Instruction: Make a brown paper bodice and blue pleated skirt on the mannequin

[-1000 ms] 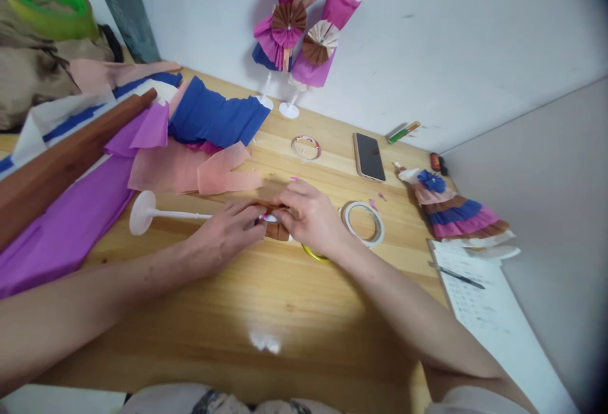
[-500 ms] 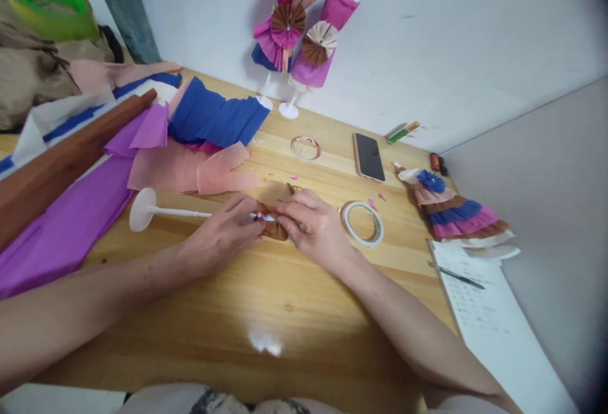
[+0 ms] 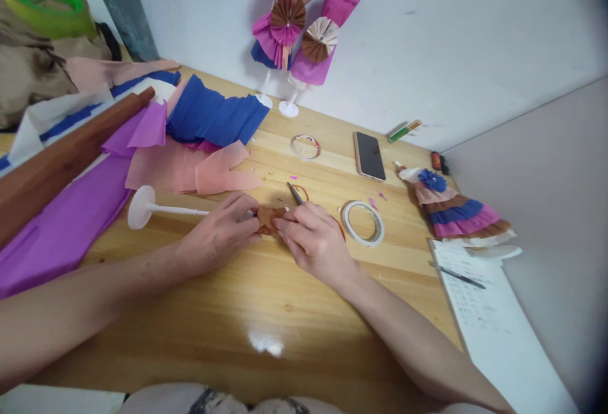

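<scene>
A small piece of brown crepe paper is wrapped over the upper end of a white doll-form stand, which lies on its side. My left hand pinches the paper's left edge and the stand beneath, fingers closed. At the paper's right edge, the fingertips of my right hand press together on it. The stand's round base points left; its far end is hidden by paper and fingers. Partly under my right hand lie what look like scissors, with a dark tip and a red curve showing.
Crepe paper in purple, blue and peach covers the left side. A white tape roll, a phone and a dressed doll form lie right. Two decorated forms stand by the wall.
The brown paper now covers the end of the stand, where white and coloured bits showed before. My right fingers have shifted slightly, uncovering more of the dark tip behind them.
</scene>
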Available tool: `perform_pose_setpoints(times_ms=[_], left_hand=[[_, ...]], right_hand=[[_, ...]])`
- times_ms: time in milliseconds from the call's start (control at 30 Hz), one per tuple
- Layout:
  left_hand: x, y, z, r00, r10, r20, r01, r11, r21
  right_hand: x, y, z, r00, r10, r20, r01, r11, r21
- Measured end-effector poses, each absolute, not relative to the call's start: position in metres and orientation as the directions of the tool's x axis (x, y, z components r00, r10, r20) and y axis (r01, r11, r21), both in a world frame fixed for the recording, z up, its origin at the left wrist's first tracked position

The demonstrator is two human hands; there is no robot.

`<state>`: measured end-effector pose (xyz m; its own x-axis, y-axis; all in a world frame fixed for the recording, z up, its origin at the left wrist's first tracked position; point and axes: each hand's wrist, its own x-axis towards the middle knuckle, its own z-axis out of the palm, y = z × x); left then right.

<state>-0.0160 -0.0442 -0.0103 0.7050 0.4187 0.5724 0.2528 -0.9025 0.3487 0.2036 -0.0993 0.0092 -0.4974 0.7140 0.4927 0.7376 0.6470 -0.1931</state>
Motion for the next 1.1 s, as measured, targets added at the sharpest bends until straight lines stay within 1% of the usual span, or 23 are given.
perform_pose_setpoints(times_ms=[167, 267, 467, 633, 767, 867, 1100], left_hand=[[-0.015, -0.044, -0.009, 0.698, 0.419, 0.580, 0.254, -0.903, 0.346], [-0.015, -0.044, -0.009, 0.693, 0.418, 0.588, 0.253, -0.904, 0.344], [-0.015, -0.044, -0.013, 0.681, 0.430, 0.593, 0.264, -0.899, 0.348], [-0.017, -0.043, -0.015, 0.708, 0.459, 0.538, 0.283, -0.881, 0.379], [-0.016, -0.044, -0.015, 0.657, 0.466, 0.592, 0.286, -0.881, 0.376], [-0.015, -0.045, -0.016, 0.647, 0.495, 0.580, 0.315, -0.866, 0.388], [-0.016, -0.043, -0.019, 0.686, 0.460, 0.563, 0.290, -0.883, 0.369]], right_hand=[[0.204, -0.102, 0.006, -0.536, 0.667, 0.516, 0.753, 0.655, -0.064], [0.204, -0.102, 0.005, -0.541, 0.637, 0.549, 0.754, 0.657, -0.019], [0.202, -0.104, 0.004, -0.542, 0.623, 0.564, 0.744, 0.667, -0.022], [0.201, -0.106, 0.005, -0.545, 0.641, 0.541, 0.753, 0.658, -0.021], [0.202, -0.106, 0.005, -0.547, 0.656, 0.520, 0.761, 0.648, -0.016], [0.202, -0.106, 0.004, -0.546, 0.657, 0.521, 0.763, 0.646, -0.016], [0.200, -0.107, 0.006, -0.553, 0.643, 0.530, 0.757, 0.653, -0.003]])
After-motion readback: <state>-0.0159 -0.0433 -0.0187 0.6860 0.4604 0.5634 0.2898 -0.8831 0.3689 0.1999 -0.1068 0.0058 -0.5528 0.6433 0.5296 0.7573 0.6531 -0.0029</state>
